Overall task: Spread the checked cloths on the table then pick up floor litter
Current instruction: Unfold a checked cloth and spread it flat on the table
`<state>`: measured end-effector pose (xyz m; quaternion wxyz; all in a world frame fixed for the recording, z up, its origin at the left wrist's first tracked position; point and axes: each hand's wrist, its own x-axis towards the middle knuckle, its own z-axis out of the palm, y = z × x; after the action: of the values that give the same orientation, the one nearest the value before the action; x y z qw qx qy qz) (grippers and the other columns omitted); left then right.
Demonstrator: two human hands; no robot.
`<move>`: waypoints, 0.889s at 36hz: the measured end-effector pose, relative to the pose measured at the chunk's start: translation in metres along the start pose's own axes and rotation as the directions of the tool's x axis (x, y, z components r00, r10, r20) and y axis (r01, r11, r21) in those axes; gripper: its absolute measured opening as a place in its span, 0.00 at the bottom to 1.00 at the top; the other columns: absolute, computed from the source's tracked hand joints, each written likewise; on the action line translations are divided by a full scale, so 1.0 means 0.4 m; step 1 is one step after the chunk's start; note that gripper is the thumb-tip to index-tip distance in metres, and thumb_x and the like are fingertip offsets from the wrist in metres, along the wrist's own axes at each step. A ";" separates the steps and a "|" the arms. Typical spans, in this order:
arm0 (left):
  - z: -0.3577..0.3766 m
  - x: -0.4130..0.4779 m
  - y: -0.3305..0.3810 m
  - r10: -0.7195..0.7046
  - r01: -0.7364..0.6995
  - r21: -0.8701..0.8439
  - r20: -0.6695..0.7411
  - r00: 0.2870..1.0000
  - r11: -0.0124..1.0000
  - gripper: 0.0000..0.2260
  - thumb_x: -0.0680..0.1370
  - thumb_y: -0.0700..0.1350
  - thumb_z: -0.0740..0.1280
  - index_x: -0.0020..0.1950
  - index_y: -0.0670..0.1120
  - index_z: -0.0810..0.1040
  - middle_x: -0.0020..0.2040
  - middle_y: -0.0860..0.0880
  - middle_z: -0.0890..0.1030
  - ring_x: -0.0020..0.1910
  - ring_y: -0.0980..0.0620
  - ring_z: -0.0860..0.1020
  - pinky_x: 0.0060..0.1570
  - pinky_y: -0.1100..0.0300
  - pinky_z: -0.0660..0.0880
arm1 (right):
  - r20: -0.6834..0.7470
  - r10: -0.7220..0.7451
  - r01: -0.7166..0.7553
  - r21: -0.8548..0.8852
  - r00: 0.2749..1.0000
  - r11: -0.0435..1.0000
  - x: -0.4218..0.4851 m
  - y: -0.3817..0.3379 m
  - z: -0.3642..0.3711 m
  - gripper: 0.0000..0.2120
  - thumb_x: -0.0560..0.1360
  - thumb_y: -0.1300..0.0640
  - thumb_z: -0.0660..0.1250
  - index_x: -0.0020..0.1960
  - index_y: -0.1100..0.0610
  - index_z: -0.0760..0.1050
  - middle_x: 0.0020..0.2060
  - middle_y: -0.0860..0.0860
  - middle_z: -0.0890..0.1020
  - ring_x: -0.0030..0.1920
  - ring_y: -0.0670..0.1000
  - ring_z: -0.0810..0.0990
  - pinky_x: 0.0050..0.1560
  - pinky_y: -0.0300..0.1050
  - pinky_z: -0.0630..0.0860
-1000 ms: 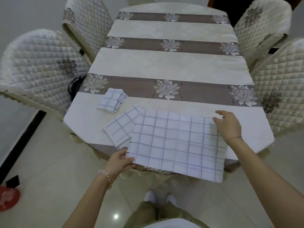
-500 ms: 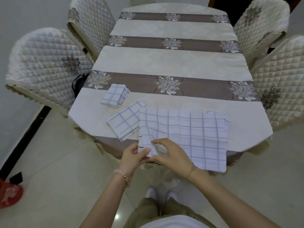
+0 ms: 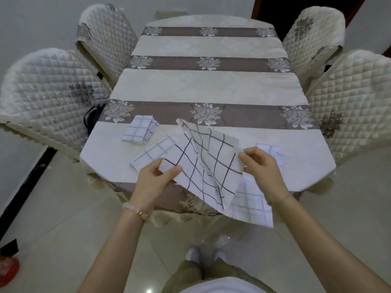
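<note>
I hold a white cloth with dark checks (image 3: pixel 208 166) up over the near end of the table (image 3: pixel 207 89), half unfolded and creased down its middle. My left hand (image 3: pixel 155 180) pinches its near left corner. My right hand (image 3: pixel 261 166) grips its right edge. Below it another checked cloth (image 3: pixel 252 205) lies spread and hangs over the table's front edge. A folded checked cloth (image 3: pixel 154 152) lies just left of my left hand. Further back left sits a small folded stack of checked cloths (image 3: pixel 140 130).
Quilted chairs stand on both sides: two on the left (image 3: pixel 48 98) (image 3: pixel 105 37), two on the right (image 3: pixel 357 102) (image 3: pixel 313 37). A black bag (image 3: pixel 93 117) hangs by the near left chair. A red object (image 3: pixel 8 269) and a dark scrap (image 3: pixel 9 246) lie on the tiled floor at left.
My hands met at the spread cloth's near edge, then lifted a top cloth and pulled apart, opening it above the table. My right hand came from the far right corner.
</note>
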<state>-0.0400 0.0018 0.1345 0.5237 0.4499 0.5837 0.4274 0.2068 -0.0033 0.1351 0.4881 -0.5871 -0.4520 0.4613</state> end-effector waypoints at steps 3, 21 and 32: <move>-0.047 0.029 0.033 0.018 -0.021 -0.051 -0.051 0.999 0.998 0.04 0.73 0.42 0.71 0.42 0.42 0.80 0.35 0.50 0.82 0.39 0.52 0.80 0.37 0.62 0.78 | -0.124 0.049 -0.038 0.092 0.991 0.995 0.048 -0.031 -0.063 0.09 0.78 0.61 0.63 0.39 0.53 0.72 0.33 0.47 0.74 0.32 0.38 0.74 0.35 0.32 0.74; -0.129 0.312 0.197 0.232 -0.205 0.125 -0.277 0.932 0.971 0.05 0.78 0.49 0.63 0.44 0.56 0.76 0.44 0.55 0.79 0.43 0.54 0.78 0.46 0.57 0.75 | -0.378 -0.009 -0.028 -0.090 0.926 0.996 0.309 -0.090 -0.249 0.12 0.78 0.56 0.63 0.57 0.61 0.77 0.45 0.52 0.76 0.46 0.46 0.74 0.44 0.30 0.73; -0.128 0.506 0.095 0.017 0.086 0.354 -0.278 0.960 0.931 0.14 0.76 0.51 0.65 0.47 0.40 0.77 0.46 0.37 0.78 0.47 0.39 0.77 0.51 0.48 0.73 | -0.303 0.139 -0.210 -0.217 0.943 0.953 0.432 -0.016 -0.263 0.06 0.77 0.59 0.64 0.48 0.60 0.78 0.42 0.53 0.77 0.46 0.48 0.74 0.49 0.40 0.69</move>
<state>-0.0974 0.2062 0.1299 0.3525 0.4642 0.7278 0.3614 0.3381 0.1505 0.1343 0.4283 -0.7412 -0.3765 0.3542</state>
